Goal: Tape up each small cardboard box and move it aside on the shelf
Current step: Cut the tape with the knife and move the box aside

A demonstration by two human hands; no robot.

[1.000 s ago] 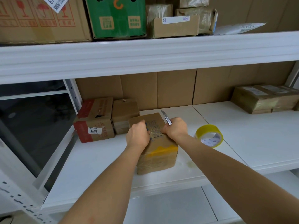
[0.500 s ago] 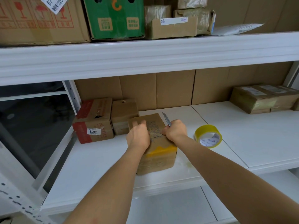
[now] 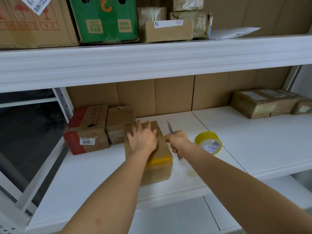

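The left hand (image 3: 142, 138) is lying flat on top of the small cardboard box (image 3: 148, 154), fingers spread and straight, palm pressing down — most likely smoothing the tape and pinning the flaps so the box is not sliding on the white shelf (image 3: 253, 141). The box is sitting directly under that palm, near the shelf's front edge, with a yellow tape band showing on its near end below the wrist.

Just right of the box's edge, the right hand (image 3: 178, 141) is curling round a utility knife (image 3: 173, 141), fingers wrapped tight on the handle; the blade is pointing up and away from the left hand, probably kept clear after cutting the tape. The yellow tape roll (image 3: 208, 143) is resting just beyond the right hand, within easy reach. Two more boxes (image 3: 101, 129) are standing left of the pressing hand.

Compared with a second ago, the left hand is no longer gripping with curled fingers — it is now flattened — and the right hand has come off the box's top to its side.
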